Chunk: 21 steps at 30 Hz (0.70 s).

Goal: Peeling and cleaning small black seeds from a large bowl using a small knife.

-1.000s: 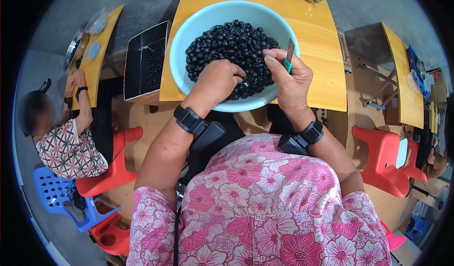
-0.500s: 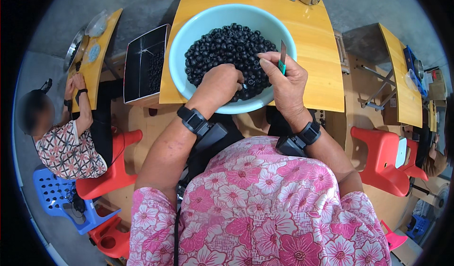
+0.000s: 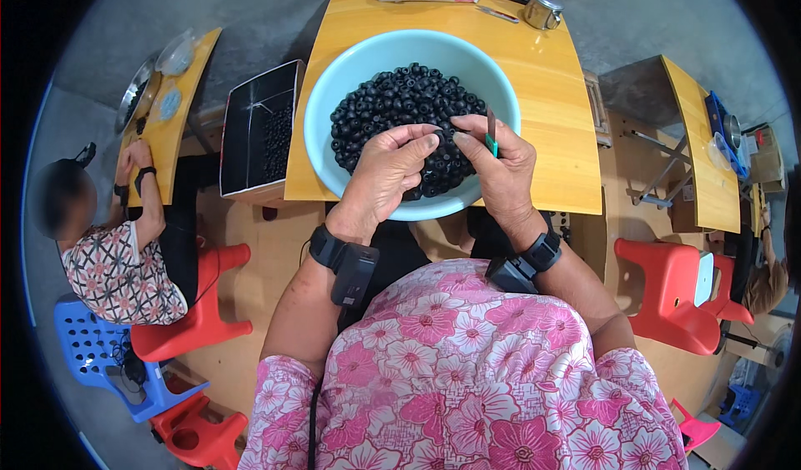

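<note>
One green-handled knife (image 3: 491, 146) sat gripped in our right hand (image 3: 510, 168), while our left hand (image 3: 385, 171) had thumb and forefinger drawn together, on what we could not tell. Just beneath, black beads (image 3: 388, 107) lay heaped in a pale blue basin (image 3: 471, 63) that overhung the near edge of the table (image 3: 555, 136). A lidded metal cup (image 3: 542, 11) stood near its far right corner.

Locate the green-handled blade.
In the head view, the green-handled blade is in the right hand, over the right part of the light-blue basin.
</note>
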Available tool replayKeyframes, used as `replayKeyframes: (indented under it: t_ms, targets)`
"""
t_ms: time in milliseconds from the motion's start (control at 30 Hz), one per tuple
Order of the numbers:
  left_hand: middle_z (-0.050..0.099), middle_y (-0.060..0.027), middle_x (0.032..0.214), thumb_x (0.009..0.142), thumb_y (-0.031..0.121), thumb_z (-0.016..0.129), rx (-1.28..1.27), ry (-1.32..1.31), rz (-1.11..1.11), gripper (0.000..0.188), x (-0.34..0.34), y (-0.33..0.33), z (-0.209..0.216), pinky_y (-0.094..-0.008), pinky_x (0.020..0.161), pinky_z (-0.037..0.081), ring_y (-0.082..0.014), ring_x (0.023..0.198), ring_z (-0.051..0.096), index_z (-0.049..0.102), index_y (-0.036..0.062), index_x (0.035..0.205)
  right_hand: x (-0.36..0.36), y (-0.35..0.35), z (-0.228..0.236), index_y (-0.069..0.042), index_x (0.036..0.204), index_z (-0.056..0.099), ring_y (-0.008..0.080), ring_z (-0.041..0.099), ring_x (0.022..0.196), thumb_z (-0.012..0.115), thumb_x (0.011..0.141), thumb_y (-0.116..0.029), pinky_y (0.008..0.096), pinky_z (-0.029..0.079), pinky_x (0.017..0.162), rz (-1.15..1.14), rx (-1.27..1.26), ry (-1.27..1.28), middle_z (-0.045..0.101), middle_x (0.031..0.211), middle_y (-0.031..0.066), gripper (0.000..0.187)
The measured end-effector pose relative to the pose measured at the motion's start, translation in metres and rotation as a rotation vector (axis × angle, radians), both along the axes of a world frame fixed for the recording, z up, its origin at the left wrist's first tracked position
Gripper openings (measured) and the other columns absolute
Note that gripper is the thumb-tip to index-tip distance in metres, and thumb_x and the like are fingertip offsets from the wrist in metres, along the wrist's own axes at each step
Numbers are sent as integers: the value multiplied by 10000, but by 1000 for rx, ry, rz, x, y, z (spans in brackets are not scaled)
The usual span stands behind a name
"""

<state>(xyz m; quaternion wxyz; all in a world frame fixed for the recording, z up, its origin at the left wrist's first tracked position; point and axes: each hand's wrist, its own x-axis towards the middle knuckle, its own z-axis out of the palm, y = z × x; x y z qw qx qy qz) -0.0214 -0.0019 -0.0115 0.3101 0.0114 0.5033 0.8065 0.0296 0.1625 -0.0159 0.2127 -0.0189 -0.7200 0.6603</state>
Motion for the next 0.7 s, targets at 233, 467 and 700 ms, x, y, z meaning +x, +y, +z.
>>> replayKeyframes:
  t_ms: [233, 467, 700]
  targets:
    - [517, 67, 788, 930, 146, 660, -60, 63, -25, 230, 2, 3, 0, -168, 459, 289, 6, 546, 362, 597, 20, 1112, -3, -1, -1, -24, 950, 720, 136, 617, 794, 708, 816, -18, 258, 490, 743, 48, 66, 28, 672, 844, 66, 135]
    - [493, 78, 739, 922, 166, 675, -3, 57, 62, 203, 1, 3, -4, -171, 462, 289, 2, 542, 360, 609, 36, 1064, -5, -5, -1, -23, 878, 707, 118, 611, 768, 726, 791, 0, 251, 491, 709, 68, 37, -24, 663, 812, 46, 92]
    - [495, 78, 716, 925, 166, 670, -28, 79, 56, 200, -5, 1, -5, -175, 465, 292, -4, 539, 355, 623, 29, 1064, -12, -5, -5, -25, 958, 702, 96, 592, 778, 727, 782, 11, 241, 488, 714, 105, 39, -8, 660, 844, 27, 181]
